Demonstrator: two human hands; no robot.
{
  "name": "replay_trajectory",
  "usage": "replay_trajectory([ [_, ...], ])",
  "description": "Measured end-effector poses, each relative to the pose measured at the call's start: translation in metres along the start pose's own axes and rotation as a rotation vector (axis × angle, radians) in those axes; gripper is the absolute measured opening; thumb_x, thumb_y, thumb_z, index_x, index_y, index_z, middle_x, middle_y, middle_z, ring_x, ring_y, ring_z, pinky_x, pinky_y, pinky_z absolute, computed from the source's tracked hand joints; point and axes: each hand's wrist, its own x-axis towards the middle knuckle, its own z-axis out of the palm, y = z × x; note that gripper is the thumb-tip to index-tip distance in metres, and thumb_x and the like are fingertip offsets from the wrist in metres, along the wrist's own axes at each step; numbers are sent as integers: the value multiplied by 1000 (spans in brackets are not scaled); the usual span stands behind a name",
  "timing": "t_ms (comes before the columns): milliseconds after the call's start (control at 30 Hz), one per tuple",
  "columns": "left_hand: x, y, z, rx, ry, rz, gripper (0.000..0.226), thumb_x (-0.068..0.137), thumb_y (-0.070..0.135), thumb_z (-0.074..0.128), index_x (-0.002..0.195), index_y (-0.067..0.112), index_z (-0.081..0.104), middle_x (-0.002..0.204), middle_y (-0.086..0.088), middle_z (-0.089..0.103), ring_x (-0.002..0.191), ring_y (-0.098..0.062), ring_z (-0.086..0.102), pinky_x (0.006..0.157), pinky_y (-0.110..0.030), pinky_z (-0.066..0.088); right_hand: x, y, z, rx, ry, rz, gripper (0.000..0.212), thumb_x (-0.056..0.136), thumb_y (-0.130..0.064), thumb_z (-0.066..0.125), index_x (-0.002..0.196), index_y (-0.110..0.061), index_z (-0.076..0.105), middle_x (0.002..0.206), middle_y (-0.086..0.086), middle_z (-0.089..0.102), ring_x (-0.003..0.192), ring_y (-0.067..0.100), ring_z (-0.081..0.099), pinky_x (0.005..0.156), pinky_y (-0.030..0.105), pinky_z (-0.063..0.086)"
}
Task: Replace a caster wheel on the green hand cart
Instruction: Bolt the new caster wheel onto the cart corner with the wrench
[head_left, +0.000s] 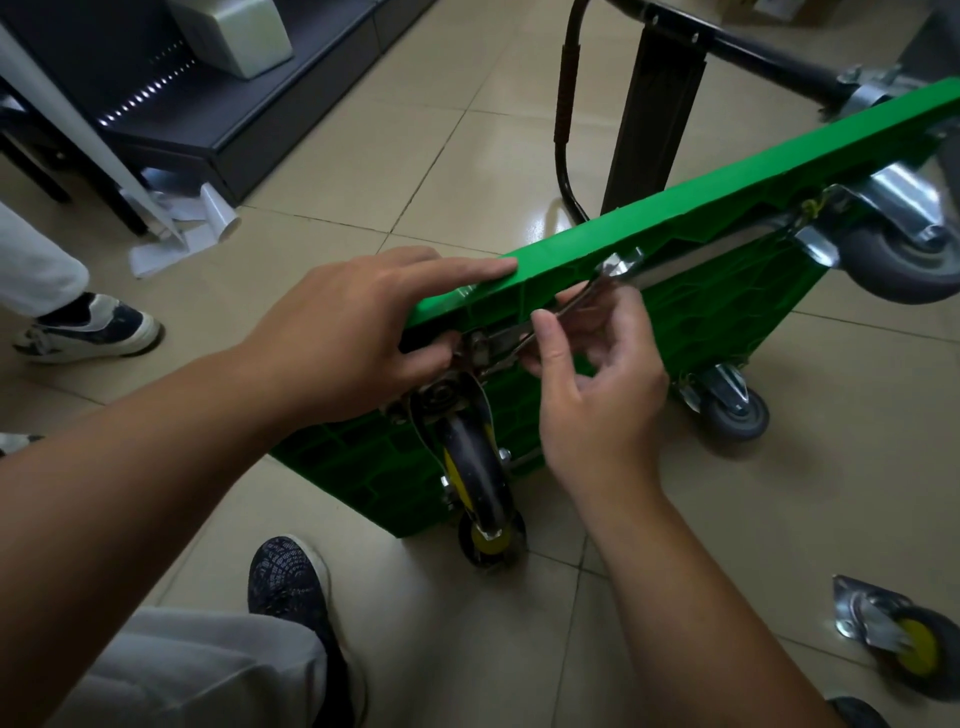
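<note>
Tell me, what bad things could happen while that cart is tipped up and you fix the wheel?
1. The green cart stands tilted on edge, held by the left hand. If that hold slips, it may topple toward the shoe.
2. The right hand pinches the wrench close to the mounted caster. A slip could scrape skin.
3. A loose caster lies on the floor; someone might step on it.

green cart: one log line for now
green cart tipped on edge | left hand holds its rim | right hand pinches wrench at fitted caster | loose caster on floor
</note>
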Motion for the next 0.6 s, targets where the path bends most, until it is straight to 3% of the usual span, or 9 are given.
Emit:
replay_trajectory([
  [167,-1,1,0,-7,3,0,68,89,37,61,151,55,39,118,13,65,95,-16,62,75,-42,55,8,-6,4,-33,-51,9,11,99,-25,67,106,-25,59,94,-6,68,88,12,72,71,40,64],
  [400,-1,3,-1,6,-10,-3,66,90,40,57,152,53,39,119,8,65,98,-21,64,77,-45,55,14,0,1,242,-13,290,12,99,-13,66,98,-22,58,89,-4,69,85,16,77,68,38,66],
  [533,-1,2,1,5,-1,0,66,91,38,60,152,54,39,117,7,66,98,-22,65,77,-46,55,11,-6,7,53,-15,135,9,99,-19,67,103,-19,58,88,-2,68,78,15,74,67,38,65],
  [600,0,1,1,-1,2,-7,68,91,35,63,151,56,38,117,8,66,99,-22,65,78,-46,55,9,-11,12,-90,-15,-2,10,99,-23,67,105,-22,59,91,-2,68,78,9,70,67,22,59],
])
